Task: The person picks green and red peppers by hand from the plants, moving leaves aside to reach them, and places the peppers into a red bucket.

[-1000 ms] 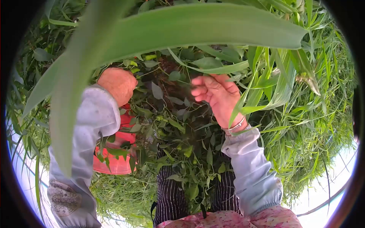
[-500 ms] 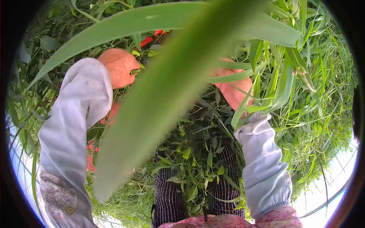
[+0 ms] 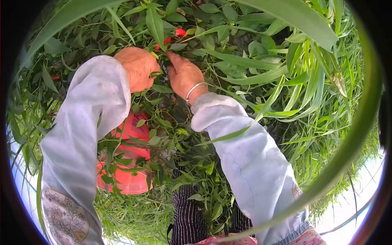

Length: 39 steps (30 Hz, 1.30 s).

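Red pepper (image 3: 179,32) just beyond right hand (image 3: 184,76) fingers (image 3: 171,58).

No words, labels or numbers can be read — only leaves, sleeves, hands.

Two hands are counted, the left hand (image 3: 139,68) and the right hand (image 3: 184,74), set close together among the leaves. Two red chillies (image 3: 179,32) are seen just above the fingertips (a third red speck, far left of the grip, is too small to tell). One green pod (image 3: 156,74) is clasped in the left fist. One bangle (image 3: 193,89) is worn behind the right hand. One red bucket (image 3: 134,180) is seen below both wrists, and two pale sleeves (image 3: 87,118) are counted.
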Motion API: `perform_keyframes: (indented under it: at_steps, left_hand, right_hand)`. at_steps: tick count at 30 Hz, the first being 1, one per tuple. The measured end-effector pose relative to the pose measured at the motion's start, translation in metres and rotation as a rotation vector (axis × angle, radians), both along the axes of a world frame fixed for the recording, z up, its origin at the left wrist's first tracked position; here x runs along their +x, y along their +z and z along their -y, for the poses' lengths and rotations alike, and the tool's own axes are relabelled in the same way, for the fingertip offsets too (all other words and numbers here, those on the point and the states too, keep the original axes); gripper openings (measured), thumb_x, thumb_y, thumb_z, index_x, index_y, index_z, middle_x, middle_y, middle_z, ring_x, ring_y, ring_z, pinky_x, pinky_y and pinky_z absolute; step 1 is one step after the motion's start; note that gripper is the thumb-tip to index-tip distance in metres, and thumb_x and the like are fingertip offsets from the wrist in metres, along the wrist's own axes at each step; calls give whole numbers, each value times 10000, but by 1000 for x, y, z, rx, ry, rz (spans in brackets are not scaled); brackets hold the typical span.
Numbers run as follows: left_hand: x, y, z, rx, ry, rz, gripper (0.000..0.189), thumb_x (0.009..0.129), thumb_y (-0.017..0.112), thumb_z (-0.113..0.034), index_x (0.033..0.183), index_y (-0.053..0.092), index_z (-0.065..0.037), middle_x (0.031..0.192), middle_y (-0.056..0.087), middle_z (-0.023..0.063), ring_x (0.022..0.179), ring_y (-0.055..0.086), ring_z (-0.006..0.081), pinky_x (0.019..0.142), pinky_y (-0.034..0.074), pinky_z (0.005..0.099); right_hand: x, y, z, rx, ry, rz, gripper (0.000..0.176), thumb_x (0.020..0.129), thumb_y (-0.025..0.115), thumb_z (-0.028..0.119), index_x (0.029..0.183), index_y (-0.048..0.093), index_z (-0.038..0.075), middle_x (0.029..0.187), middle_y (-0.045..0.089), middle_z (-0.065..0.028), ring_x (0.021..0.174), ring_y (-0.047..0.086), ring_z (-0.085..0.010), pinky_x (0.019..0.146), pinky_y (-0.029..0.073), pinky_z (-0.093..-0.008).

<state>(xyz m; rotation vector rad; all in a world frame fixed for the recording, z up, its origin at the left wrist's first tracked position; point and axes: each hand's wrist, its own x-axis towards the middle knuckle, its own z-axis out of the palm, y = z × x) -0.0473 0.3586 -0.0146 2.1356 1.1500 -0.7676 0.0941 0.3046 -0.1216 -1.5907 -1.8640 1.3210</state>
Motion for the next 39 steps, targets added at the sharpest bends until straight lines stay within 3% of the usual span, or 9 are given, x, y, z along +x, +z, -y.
perform_keyframes:
  at_steps: [8,12,13,18,24,31,35,38,39]
  left_hand:
    - [-5,-12,16,48,2,-3,129,660,622,-168,730,628,-60,739,613,109,739,597,333,682,477,443]
    - [-7,-17,26,-1,31,15,144,667,619,-167,767,640,-65,792,609,101,768,598,317,704,478,431]
    - [-4,-17,28,-6,47,29,147,671,616,-164,775,640,-63,795,606,102,771,598,317,706,479,429]
    - [6,-23,38,99,73,132,156,677,606,-145,802,642,-59,804,599,99,780,605,306,713,486,419]
    - [42,-30,61,252,-245,-200,176,701,602,-128,855,674,-84,1032,577,71,845,588,232,692,475,365]
    - [120,-44,86,144,-443,26,209,738,571,-134,889,678,-39,1045,534,101,851,563,241,693,448,359]
    - [172,-57,73,74,-330,332,239,849,535,-210,971,636,-32,988,577,149,877,606,309,758,479,419]
    - [205,-137,89,19,242,177,242,770,554,-124,999,598,-58,1037,560,146,882,614,302,749,488,430]
    - [207,-157,97,77,197,107,254,771,553,-114,1015,586,-51,1051,556,157,895,611,309,753,487,435]
  right_hand:
    - [-23,10,4,-118,-160,203,351,748,653,290,1034,596,95,1099,532,-153,955,572,-340,812,478,-421]
    - [-7,8,24,-293,-289,-280,241,705,652,230,890,600,84,821,606,-107,776,590,-339,708,474,-404]
    - [-4,11,34,-328,-299,-397,182,736,630,210,855,585,79,710,607,-49,664,580,-234,634,460,-339]
    - [51,51,58,-666,-520,-804,154,840,559,213,922,563,83,862,607,-5,748,544,-95,674,435,-252]
    - [136,26,103,-929,-748,-853,155,844,495,112,979,538,47,910,613,-99,875,623,-245,739,536,-359]
    - [185,-1,98,-830,-1184,-768,198,888,507,217,1033,523,84,857,554,-54,800,600,-215,719,535,-395]
    - [187,-2,94,-818,-1191,-784,283,897,512,320,1056,525,85,868,550,-52,746,569,-206,722,518,-383]
    - [192,-2,97,-858,-1283,-887,232,908,482,259,1031,550,75,819,566,-47,708,558,-211,664,500,-364]
    - [192,1,98,-803,-1326,-919,218,892,485,219,1018,555,55,810,586,-60,710,567,-220,640,489,-361]
